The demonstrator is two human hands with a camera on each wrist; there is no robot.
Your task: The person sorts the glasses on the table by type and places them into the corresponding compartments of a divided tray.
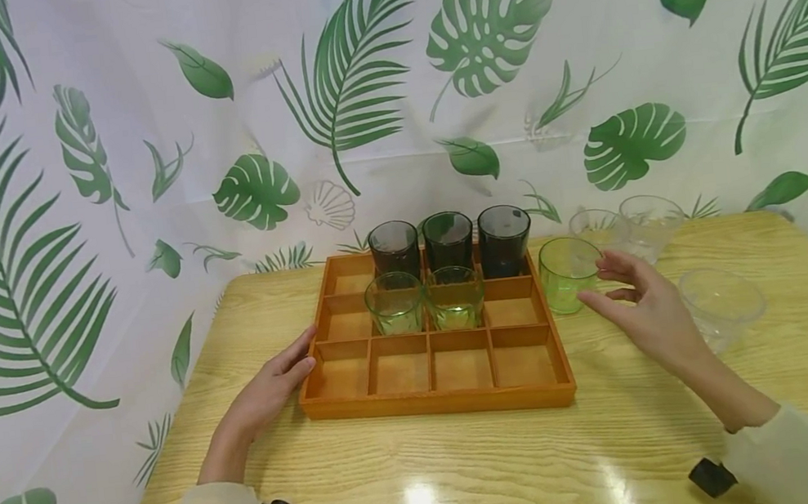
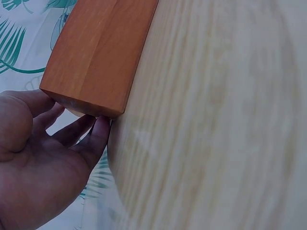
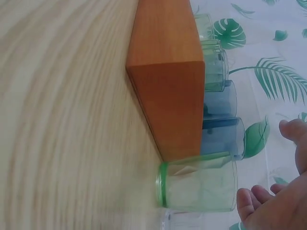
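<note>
Head view: right hand (image 1: 647, 313), fingers unclosed, seemed to need an even pinch on the nearest glass (image 1: 560, 278); left hand's (image 1: 270, 387) relaxed fingers touched the tray (image 1: 438, 404).

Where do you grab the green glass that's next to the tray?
Probably best around its upper wall, just under the rim, coming from the right. The green glass stands upright with round sides to wrap, the tray crowds its left, and the right hand is already at its right.
</note>
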